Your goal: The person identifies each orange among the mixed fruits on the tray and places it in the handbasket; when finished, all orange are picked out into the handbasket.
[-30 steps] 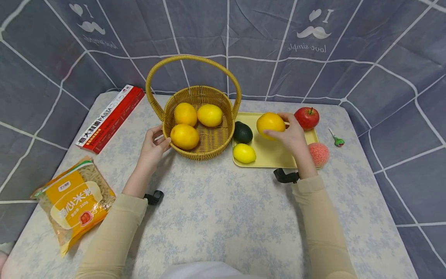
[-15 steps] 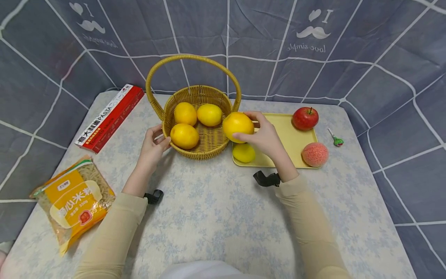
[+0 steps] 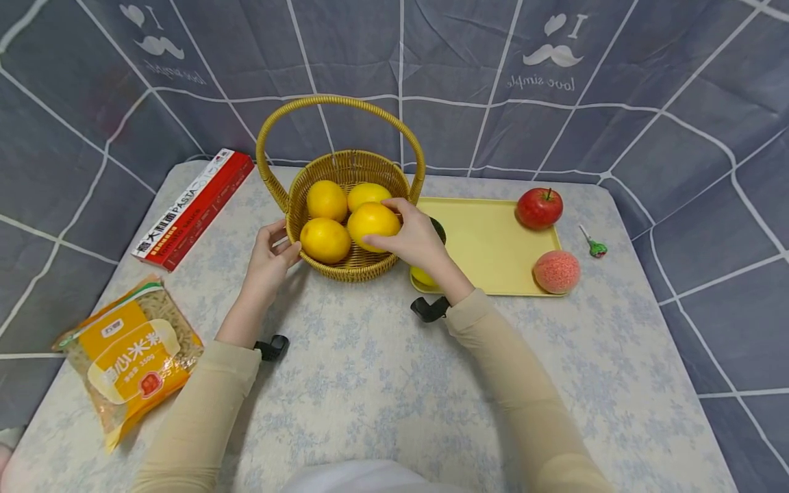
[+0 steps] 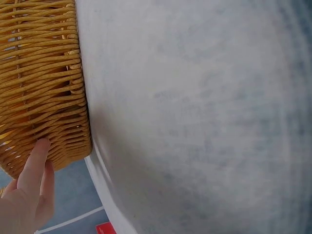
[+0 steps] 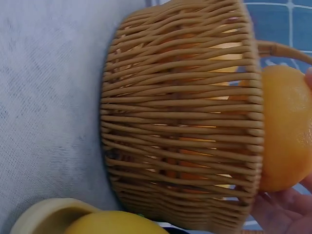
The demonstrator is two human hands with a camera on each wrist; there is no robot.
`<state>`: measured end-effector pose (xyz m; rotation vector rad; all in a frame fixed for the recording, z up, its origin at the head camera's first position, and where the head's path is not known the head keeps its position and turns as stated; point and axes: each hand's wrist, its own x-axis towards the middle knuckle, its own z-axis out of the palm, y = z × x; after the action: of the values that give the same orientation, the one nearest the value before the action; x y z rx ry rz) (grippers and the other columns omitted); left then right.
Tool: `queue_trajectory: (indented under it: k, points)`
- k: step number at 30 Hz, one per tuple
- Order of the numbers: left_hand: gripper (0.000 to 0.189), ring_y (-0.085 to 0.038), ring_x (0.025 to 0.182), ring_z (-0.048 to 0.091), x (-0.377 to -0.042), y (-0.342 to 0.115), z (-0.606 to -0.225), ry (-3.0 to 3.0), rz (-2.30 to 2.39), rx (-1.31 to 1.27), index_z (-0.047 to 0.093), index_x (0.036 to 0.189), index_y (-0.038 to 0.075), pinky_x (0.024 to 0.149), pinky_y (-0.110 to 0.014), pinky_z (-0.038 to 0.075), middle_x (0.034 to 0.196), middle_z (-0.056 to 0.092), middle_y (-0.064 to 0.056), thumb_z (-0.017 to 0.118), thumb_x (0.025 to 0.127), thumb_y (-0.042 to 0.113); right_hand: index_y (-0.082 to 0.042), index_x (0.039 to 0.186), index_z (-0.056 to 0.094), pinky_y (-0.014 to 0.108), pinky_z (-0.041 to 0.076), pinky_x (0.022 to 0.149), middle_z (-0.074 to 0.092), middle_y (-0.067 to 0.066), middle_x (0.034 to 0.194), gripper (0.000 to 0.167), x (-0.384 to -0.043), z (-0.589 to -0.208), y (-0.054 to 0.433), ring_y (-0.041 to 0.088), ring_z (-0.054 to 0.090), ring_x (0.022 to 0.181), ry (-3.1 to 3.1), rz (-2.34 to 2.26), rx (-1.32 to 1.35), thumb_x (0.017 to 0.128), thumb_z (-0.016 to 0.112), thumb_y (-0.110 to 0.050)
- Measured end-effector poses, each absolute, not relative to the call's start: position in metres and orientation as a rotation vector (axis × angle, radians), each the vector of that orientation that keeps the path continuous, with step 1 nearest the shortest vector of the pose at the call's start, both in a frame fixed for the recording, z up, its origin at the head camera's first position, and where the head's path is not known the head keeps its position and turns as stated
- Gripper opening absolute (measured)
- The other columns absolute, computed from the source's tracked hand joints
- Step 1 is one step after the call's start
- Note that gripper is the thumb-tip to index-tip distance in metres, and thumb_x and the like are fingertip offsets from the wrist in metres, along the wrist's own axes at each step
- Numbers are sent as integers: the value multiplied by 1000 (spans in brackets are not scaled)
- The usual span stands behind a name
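Observation:
My right hand [image 3: 409,234] grips an orange [image 3: 373,226] inside the rim of the wicker basket [image 3: 354,272], thumb in front and fingers behind. In the right wrist view the orange [image 5: 285,126] shows beyond the basket's rim, with fingertips at its edges. Two orange fruits [image 3: 325,240] and a yellow fruit [image 3: 368,194], partly covered by the held one, lie in the basket. My left hand [image 3: 268,257] holds the basket's left side, thumb at the rim. The left wrist view shows a fingertip against the outer weave [image 4: 53,97].
Right of the basket lies a yellow tray [image 3: 487,253] with a red apple [image 3: 539,209] and a pink fruit [image 3: 557,272]. A lemon [image 3: 422,276] and avocado [image 3: 439,230] are partly hidden by my right arm. Nearby are a lollipop [image 3: 595,246], pasta box [image 3: 194,209] and noodle bag [image 3: 135,359].
My right hand has carried the orange leftward from above the tray to the basket. My left hand has stayed at the basket's side.

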<state>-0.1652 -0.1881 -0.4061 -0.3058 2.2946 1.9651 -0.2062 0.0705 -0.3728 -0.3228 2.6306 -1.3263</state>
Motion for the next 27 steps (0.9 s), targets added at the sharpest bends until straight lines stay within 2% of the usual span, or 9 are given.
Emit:
queue_trajectory:
  k: [7, 27]
  points:
    - [61, -27, 143, 36, -163, -190, -407, 2280, 1960, -326, 16, 155, 9, 112, -39, 45, 157, 25, -15, 47, 103, 14, -12, 145, 44, 43, 47, 104, 49, 9, 146, 82, -214, -383, 59, 27, 50, 127, 2723, -1141, -386, 80, 76, -50]
    - [61, -25, 142, 38, -168, -190, -405, 2273, 1958, -360, 18, 155, 12, 112, -41, 45, 157, 27, -13, 49, 103, 13, -4, 141, 46, 45, 47, 104, 52, 17, 137, 77, -223, -398, 42, 32, 51, 122, 2884, -811, -465, 82, 78, -42]
